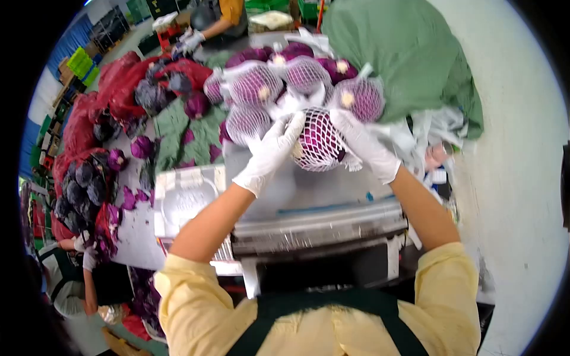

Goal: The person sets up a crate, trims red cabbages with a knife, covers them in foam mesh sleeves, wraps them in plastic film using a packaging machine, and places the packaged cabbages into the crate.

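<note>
Between my two gloved hands is a red cabbage [320, 136] in a white foam net sleeve. My left hand [274, 148] grips its left side, fingers pressed against the net. On the other side my right hand [363, 142] holds it, fingers curved over the upper right. The cabbage is above a flat metal surface [285, 196] of a machine. Just behind it lie several more netted red cabbages [255, 86], and one netted cabbage [360, 98] is beyond my right hand.
Red mesh sacks [83, 127] of dark cabbages and loose purple leaves [129, 199] lie to the left. A green cloth [404, 53] covers a pile behind right. A white wall [516, 178] runs along the right. Co-workers' gloved hands [190, 41] show at the back and lower left.
</note>
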The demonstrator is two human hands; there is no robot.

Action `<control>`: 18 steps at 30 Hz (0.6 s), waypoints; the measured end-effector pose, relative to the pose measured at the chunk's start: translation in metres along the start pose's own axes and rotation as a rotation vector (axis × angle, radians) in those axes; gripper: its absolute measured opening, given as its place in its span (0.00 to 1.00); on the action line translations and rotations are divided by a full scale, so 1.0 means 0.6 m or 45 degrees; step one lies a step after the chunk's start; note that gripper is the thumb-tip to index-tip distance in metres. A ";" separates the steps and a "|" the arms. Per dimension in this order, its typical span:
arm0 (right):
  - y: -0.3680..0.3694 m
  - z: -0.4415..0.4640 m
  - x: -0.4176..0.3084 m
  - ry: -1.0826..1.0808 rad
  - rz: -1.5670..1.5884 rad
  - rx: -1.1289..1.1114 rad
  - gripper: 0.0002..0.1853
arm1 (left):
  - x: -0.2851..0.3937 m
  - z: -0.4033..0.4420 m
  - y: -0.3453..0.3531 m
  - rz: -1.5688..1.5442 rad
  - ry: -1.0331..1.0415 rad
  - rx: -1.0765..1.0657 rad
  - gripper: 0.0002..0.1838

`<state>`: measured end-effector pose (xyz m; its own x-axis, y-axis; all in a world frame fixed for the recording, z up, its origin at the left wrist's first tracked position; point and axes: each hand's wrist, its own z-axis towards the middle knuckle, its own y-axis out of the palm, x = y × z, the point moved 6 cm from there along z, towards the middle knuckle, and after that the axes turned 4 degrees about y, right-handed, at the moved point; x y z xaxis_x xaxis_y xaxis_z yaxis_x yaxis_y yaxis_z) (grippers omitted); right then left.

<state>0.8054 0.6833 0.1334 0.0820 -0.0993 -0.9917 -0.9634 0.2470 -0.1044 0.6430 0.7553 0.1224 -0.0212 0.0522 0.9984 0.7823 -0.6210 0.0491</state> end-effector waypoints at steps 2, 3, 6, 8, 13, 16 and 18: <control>0.001 -0.056 0.026 0.105 0.029 -0.018 0.29 | -0.034 -0.038 0.027 0.013 -0.047 -0.040 0.35; 0.001 -0.079 0.038 0.100 0.029 -0.016 0.29 | -0.069 -0.043 0.038 -0.016 0.015 -0.091 0.35; -0.013 -0.107 0.074 0.051 -0.268 0.075 0.32 | -0.107 -0.080 0.060 -0.113 0.007 -0.109 0.35; -0.023 -0.119 0.086 -0.025 -0.279 0.108 0.32 | -0.100 -0.088 0.062 -0.134 -0.014 -0.087 0.34; -0.070 -0.156 0.081 -0.024 -0.388 0.046 0.28 | -0.076 -0.101 0.002 0.175 0.038 0.094 0.30; -0.110 -0.176 0.082 -0.053 -0.601 0.056 0.25 | -0.091 -0.127 -0.041 0.224 -0.059 0.039 0.25; -0.123 -0.210 0.066 -0.202 -1.160 -0.066 0.22 | -0.082 -0.160 -0.073 0.804 0.298 -0.076 0.24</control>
<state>0.8474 0.5398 0.1111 0.8437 -0.0994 -0.5275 -0.5197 0.0944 -0.8491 0.5501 0.7050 0.0739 0.2895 -0.5016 0.8152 0.6532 -0.5190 -0.5513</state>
